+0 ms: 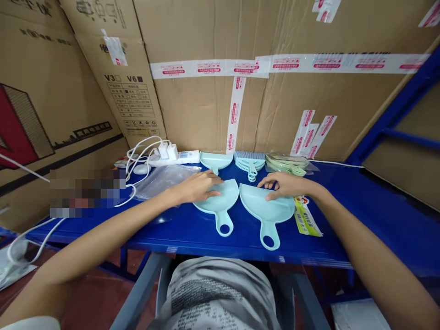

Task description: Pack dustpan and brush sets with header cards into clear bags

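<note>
Two light blue dustpans lie side by side on the blue table, handles toward me. My left hand (203,187) rests over the far left part of the left dustpan (225,201), fingers stretched and thumb apart over the pan. My right hand (280,184) is at the far edge of the right dustpan (264,208), thumb over the pan and fingers bent, with a gap between them. Neither hand visibly grips its dustpan. Behind them stand another light blue dustpan (216,160), a stack of small blue brushes (250,162) and green pieces in clear plastic (287,164).
A clear plastic bag (158,181) lies left of my left hand. Behind it, a white power strip (187,157) carries plugs and cables. A yellow-green printed card (307,217) sits beside the right dustpan. Cardboard (199,105) walls the back of the blue table (343,206).
</note>
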### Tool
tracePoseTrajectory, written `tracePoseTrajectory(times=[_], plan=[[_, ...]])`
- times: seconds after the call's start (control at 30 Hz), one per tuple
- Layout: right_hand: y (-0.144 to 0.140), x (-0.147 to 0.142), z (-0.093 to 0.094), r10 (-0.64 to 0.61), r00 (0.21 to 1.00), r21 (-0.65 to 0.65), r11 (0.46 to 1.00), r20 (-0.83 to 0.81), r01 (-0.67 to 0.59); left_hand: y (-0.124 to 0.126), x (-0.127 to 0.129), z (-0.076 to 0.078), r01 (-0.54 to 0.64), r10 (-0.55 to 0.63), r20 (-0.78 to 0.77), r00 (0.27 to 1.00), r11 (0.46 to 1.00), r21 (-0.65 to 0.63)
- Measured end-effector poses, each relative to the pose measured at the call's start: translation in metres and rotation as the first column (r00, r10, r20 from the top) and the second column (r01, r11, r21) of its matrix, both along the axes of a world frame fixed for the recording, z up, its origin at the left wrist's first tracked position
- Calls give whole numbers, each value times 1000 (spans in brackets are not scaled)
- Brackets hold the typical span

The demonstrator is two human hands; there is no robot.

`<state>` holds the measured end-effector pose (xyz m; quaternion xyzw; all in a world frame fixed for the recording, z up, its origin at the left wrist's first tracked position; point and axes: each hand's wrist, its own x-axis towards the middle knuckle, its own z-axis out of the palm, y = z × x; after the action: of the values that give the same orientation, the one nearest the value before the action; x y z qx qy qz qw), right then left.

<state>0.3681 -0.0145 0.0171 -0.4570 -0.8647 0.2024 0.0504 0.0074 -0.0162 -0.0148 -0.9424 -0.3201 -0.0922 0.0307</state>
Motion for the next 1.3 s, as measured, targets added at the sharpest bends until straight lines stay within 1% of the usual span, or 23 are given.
tracePoseTrajectory(times=[0.07, 0.17, 0.27, 0.33, 0.47, 0.57, 0.9, 1.1, 1.13, 1.17, 1.2, 1.23, 1.27, 1.3], plan=[[2, 1, -1, 17, 1000, 1, 1000, 19, -17, 12, -2, -5, 74, -73, 6, 997, 996, -51], [5, 5, -2, 51, 998, 1, 999, 24, -51, 16, -13, -12, 162, -152, 101, 983, 981, -105], [7, 6, -4, 87, 996, -13, 996, -3, -87, 17, -22, -12, 232, -208, 160, 965, 961, -148], [7, 5, -4, 87, 996, -25, 996, -16, -87, 18, -24, -10, 263, -231, 179, 956, 948, -181], [5, 1, -4, 63, 998, -32, 997, -27, -63, 18, -25, -6, 294, -242, 235, 941, 930, -220], [3, 0, -4, 72, 997, -31, 997, -30, -73, 18, -23, -7, 316, -255, 263, 931, 923, -222], [3, -3, -4, 92, 995, -25, 995, -33, -93, 24, -21, -15, 329, -278, 244, 929, 922, -202], [2, 0, -1, 74, 996, -33, 997, -59, -76, 23, -22, -14, 340, -295, 242, 924, 925, -171], [2, -1, -1, 63, 994, -16, 998, -86, -64, 22, -22, -13, 333, -290, 243, 926, 930, -157], [3, -4, -2, 43, 991, 27, 999, -125, -40, 22, -22, -12, 325, -285, 249, 925, 936, -138], [3, -9, -3, 17, 985, 103, 995, -171, 1, 22, -22, -11, 316, -278, 264, 924, 942, -113], [4, -14, -6, -12, 977, 205, 977, -214, 57, 23, -22, -11, 299, -265, 286, 921, 951, -81], [5, -21, -9, -38, 970, 313, 943, -239, 114, 24, -22, -11, 272, -245, 314, 917, 961, -45], [6, -29, -13, -63, 969, 412, 897, -239, 160, 27, -22, -12, 235, -218, 344, 913, 972, -8]])
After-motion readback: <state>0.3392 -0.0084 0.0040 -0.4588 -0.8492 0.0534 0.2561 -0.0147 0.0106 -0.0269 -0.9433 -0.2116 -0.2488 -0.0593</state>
